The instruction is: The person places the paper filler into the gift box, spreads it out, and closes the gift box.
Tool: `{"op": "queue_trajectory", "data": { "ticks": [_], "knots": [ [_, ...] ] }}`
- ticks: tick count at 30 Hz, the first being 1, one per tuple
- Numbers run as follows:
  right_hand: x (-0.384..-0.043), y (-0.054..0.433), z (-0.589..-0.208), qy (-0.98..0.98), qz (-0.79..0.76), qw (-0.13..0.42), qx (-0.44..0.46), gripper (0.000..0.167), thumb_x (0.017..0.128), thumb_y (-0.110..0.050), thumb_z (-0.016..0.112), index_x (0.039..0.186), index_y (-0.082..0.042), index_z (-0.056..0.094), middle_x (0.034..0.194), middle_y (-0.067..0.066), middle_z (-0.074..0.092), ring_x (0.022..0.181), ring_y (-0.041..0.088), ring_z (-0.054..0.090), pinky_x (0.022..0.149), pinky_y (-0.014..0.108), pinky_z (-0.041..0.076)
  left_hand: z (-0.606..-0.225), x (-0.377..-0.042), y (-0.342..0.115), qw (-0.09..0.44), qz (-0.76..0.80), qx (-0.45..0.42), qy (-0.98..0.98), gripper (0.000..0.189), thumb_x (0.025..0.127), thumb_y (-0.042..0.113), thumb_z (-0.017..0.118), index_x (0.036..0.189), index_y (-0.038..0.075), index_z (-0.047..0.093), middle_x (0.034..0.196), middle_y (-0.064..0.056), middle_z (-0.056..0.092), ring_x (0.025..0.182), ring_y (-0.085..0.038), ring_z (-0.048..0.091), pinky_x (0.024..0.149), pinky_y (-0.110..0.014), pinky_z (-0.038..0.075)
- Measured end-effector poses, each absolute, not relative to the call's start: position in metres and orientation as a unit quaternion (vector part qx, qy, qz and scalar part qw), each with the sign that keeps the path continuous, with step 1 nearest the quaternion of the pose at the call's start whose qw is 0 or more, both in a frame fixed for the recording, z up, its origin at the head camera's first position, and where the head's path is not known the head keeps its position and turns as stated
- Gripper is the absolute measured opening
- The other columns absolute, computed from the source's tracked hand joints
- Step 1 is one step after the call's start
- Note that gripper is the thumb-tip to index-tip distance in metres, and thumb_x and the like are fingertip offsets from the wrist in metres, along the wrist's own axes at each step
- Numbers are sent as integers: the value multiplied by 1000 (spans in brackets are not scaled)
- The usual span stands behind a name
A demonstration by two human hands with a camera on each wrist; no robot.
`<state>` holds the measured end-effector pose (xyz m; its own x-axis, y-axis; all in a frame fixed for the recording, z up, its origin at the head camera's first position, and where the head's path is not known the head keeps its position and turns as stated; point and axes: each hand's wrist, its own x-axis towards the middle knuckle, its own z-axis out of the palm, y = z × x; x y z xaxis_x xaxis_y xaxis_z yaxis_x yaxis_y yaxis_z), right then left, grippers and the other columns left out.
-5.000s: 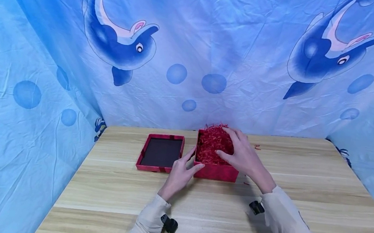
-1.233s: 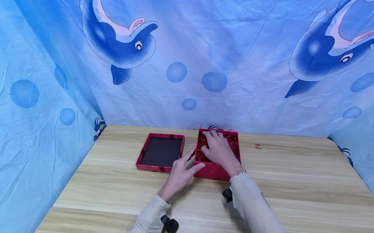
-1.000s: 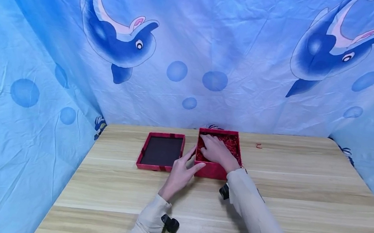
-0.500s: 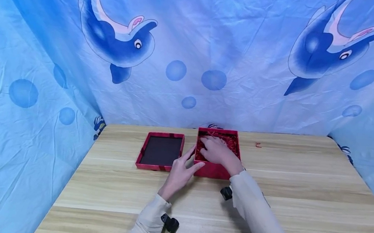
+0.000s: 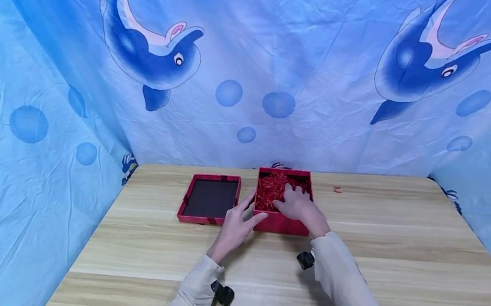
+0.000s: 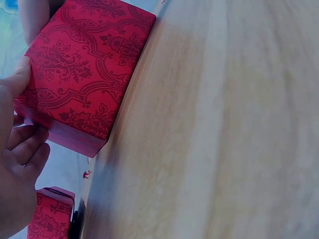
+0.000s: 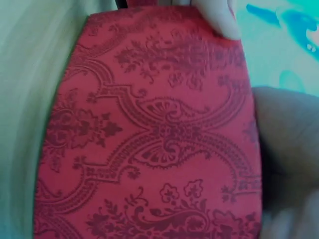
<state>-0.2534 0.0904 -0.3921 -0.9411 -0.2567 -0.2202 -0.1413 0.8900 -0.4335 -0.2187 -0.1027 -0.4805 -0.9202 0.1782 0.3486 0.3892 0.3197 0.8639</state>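
In the head view, a red patterned gift box (image 5: 280, 223) stands uncovered on the table, filled with red shredded paper (image 5: 272, 185). My left hand (image 5: 233, 230) holds the box's near left corner, thumb on the front face and fingers along the left side. The left wrist view shows those fingers (image 6: 31, 148) against the box (image 6: 84, 64). My right hand (image 5: 297, 204) reaches into the right part of the box, its fingers spread among the shreds, thumb apart. What lies under that palm is hidden. In the right wrist view the box (image 7: 154, 129) covers most of this hand.
The red box lid (image 5: 206, 220) lies left of the box with its dark inside up. A stray red paper shred (image 5: 337, 189) is on the wooden table (image 5: 398, 251), right of the box. A blue dolphin-print curtain (image 5: 254, 73) hangs behind and at both sides.
My right hand has shifted from the left to the right part of the box, uncovering the shreds on the left. The paper, earlier heaped above the rim, sits lower. My left hand stays put.
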Motion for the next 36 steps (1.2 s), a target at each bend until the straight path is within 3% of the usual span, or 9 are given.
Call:
{"op": "queue_trajectory", "data": {
  "ticks": [7, 14, 18, 22, 26, 31, 36],
  "knots": [
    [-274, 91, -398, 949, -210, 206, -114, 77, 108, -34, 51, 157, 16, 19, 161, 33, 30, 150, 48, 22, 120, 57, 25, -480, -218, -102, 100, -535, -164, -823, 72, 97, 35, 75, 159, 14, 44, 155, -10, 48, 139, -31, 48, 110, -53, 42],
    [-262, 100, -374, 948, -230, 171, -140, 75, 109, -36, 51, 160, 10, 19, 162, 31, 28, 152, 46, 19, 120, 59, 23, -478, -218, -104, 81, -538, -160, -823, 74, 97, 38, 74, 160, 14, 42, 157, -9, 46, 141, -31, 46, 112, -52, 41],
    [-250, 110, -351, 945, -249, 147, -156, 72, 110, -33, 49, 160, 10, 19, 161, 30, 31, 149, 45, 28, 119, 59, 27, -477, -219, -103, 80, -546, -165, -817, 74, 97, 36, 74, 160, 14, 42, 157, -9, 46, 141, -30, 46, 111, -50, 42],
    [-238, 111, -337, 947, -233, 166, -144, 73, 111, -36, 47, 161, 9, 18, 155, 29, 43, 138, 43, 47, 114, 58, 36, -476, -220, -104, 81, -560, -167, -807, 73, 97, 31, 75, 159, 13, 42, 157, -10, 45, 139, -32, 48, 109, -49, 44],
    [-233, 108, -341, 950, -213, 182, -135, 75, 111, -41, 46, 159, 12, 23, 150, 30, 47, 133, 42, 53, 112, 56, 39, -475, -221, -104, 81, -556, -169, -810, 73, 97, 32, 75, 159, 13, 42, 157, -9, 45, 139, -31, 48, 110, -49, 43],
    [-242, 97, -355, 947, -220, 200, -123, 82, 109, -55, 39, 157, 11, 31, 159, 29, 37, 143, 45, 40, 116, 58, 33, -475, -221, -105, 87, -539, -160, -823, 74, 97, 38, 75, 159, 13, 43, 156, -8, 47, 140, -30, 46, 111, -52, 42],
    [-255, 91, -378, 942, -225, 233, -91, 90, 106, -64, 35, 160, 7, 26, 164, 27, 28, 150, 45, 27, 119, 60, 25, -476, -221, -105, 88, -536, -164, -823, 74, 97, 37, 75, 159, 13, 43, 156, -7, 47, 140, -30, 48, 111, -51, 42]
  ]
}}
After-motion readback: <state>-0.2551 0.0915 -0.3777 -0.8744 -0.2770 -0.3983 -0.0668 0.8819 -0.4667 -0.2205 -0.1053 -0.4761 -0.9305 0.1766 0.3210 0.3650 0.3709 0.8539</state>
